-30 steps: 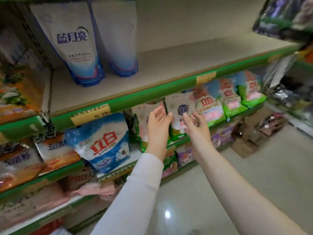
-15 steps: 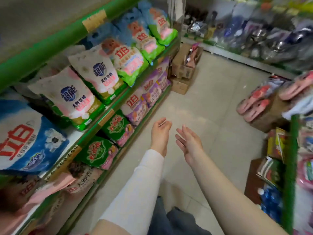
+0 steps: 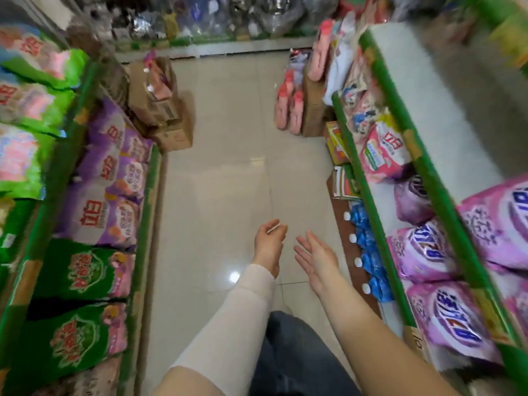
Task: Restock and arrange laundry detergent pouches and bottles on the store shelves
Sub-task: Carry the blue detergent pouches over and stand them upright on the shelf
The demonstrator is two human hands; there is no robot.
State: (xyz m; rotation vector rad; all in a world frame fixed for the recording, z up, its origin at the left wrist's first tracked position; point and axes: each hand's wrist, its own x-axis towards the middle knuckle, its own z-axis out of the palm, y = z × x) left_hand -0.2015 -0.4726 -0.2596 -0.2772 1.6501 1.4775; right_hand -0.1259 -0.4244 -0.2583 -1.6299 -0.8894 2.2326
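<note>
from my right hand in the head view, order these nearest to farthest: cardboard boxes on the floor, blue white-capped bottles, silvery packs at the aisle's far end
1. blue white-capped bottles: low on the right side, just beside the right hand.
2. cardboard boxes: on the floor, ahead and to the left.
3. silvery packs: at the aisle's far end, top of the view.

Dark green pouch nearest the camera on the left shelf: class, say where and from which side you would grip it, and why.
Probably grip the dark green pouch by its top edge, reaching in from the aisle side. It faces the aisle, its base sits behind the green shelf lip, and a neighbouring pouch crowds one side.
</note>
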